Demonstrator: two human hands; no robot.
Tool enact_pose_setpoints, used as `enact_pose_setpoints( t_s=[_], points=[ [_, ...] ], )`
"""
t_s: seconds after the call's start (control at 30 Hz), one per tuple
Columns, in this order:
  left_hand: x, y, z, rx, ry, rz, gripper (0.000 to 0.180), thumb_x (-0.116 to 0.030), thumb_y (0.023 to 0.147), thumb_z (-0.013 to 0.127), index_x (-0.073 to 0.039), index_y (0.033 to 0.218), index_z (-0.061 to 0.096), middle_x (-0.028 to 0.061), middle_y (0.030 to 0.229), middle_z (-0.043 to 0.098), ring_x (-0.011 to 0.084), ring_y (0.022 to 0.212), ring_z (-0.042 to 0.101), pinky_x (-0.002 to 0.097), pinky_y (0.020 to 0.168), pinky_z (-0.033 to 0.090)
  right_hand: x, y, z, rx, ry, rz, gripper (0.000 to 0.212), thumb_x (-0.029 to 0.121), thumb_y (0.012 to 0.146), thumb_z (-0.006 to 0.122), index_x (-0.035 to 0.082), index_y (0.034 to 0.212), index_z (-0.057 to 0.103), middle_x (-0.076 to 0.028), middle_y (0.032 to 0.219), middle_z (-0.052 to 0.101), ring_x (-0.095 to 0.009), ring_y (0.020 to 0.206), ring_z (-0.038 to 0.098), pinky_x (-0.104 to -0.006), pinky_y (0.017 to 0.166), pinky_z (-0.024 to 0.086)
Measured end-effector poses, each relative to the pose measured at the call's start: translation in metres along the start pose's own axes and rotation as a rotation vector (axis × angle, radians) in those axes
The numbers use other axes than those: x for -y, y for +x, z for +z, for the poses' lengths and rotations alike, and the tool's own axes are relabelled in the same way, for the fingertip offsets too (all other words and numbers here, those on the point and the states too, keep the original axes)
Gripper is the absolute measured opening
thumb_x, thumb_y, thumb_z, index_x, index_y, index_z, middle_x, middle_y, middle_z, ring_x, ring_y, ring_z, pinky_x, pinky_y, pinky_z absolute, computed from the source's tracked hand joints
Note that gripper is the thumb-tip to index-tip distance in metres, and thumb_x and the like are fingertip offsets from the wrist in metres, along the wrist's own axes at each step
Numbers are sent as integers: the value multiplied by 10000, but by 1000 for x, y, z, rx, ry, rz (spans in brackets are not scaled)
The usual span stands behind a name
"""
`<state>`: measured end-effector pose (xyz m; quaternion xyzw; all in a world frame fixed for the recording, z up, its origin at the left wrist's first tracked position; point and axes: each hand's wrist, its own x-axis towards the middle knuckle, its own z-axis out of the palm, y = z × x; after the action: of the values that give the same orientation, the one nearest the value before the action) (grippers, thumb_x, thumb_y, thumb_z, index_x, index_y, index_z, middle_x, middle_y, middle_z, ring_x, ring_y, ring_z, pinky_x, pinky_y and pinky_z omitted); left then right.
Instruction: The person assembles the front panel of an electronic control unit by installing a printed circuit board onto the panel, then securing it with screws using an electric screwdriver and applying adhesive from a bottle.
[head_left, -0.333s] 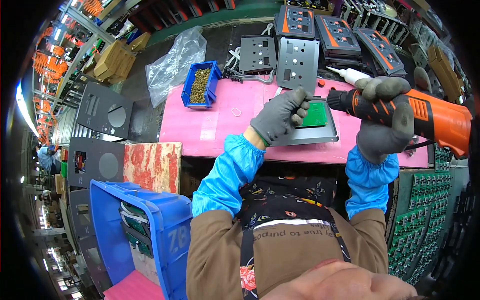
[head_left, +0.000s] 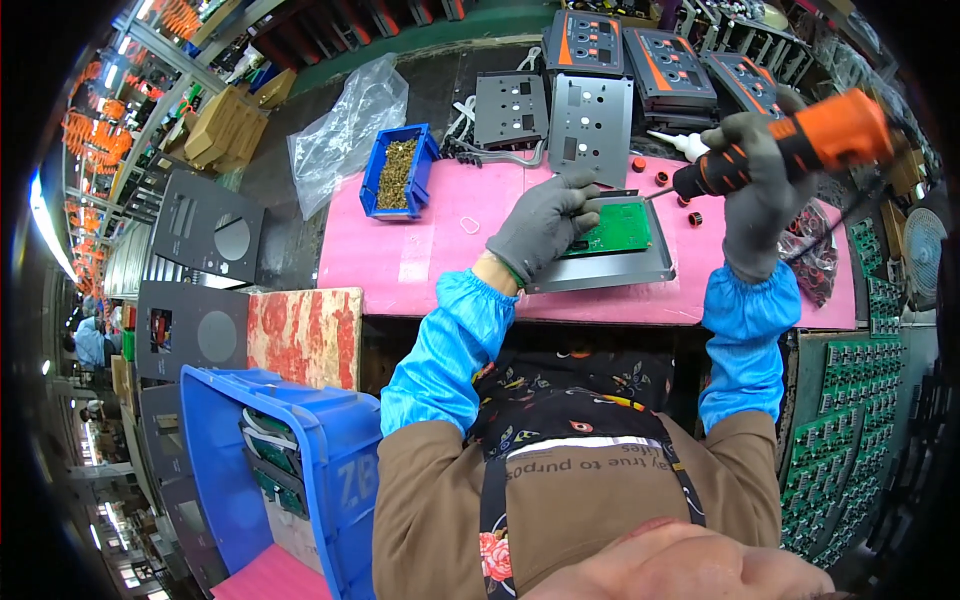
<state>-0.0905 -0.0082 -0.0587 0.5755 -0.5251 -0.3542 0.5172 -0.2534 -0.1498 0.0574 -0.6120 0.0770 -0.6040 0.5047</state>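
Observation:
My right hand (head_left: 757,190), in a grey glove, is wrapped round an orange and black electric screwdriver (head_left: 815,140). Its thin bit slants down to the upper right corner of a green circuit board (head_left: 625,228). This board lies in a shallow grey metal panel (head_left: 605,272) at the front of the pink mat. Over the left side of board and panel is my left hand (head_left: 548,222), also gloved, with its fingers curled together. Whatever those fingers may hold is hidden.
A blue bin (head_left: 427,180) of small brass-coloured screws stands on the pink mat (head_left: 370,265). Several black and red knobs (head_left: 695,219) lie right of the panel. Grey panels (head_left: 590,125) and orange-striped ones (head_left: 670,75) are behind. A blue crate (head_left: 340,430) stands at lower left.
My left hand has drawn back left and down from the bit. The screwdriver's rear end has swung up and leftward, so the tool now slants down to the board's corner.

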Motion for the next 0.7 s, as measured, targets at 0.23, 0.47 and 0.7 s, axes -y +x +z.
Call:
enact_pose_setpoints(
  t_s=[0.23,0.47,0.7],
  points=[
    [-16,0,6,-154,-752,-288,374,-81,973,438,52,1321,412,109,1133,555,58,764,502,158,663,467,-26,0,-8,-58,-40,145,511,67,794,625,-65,1243,420,-106,736,627,-171,638,628,-290,605,519],
    [-12,5,9,-172,-885,-375,318,-209,994,454,12,1214,516,28,919,523,54,661,432,172,568,415,-27,0,-4,18,-96,131,435,101,843,567,-72,1218,430,-113,756,633,-196,659,644,-321,641,540],
    [-10,6,15,-162,-781,-304,369,-224,1000,448,23,1273,483,6,904,507,63,726,453,169,599,408,-35,13,11,169,-142,310,447,126,804,603,-52,1188,457,-79,722,605,-156,610,604,-286,555,503]
  ],
)
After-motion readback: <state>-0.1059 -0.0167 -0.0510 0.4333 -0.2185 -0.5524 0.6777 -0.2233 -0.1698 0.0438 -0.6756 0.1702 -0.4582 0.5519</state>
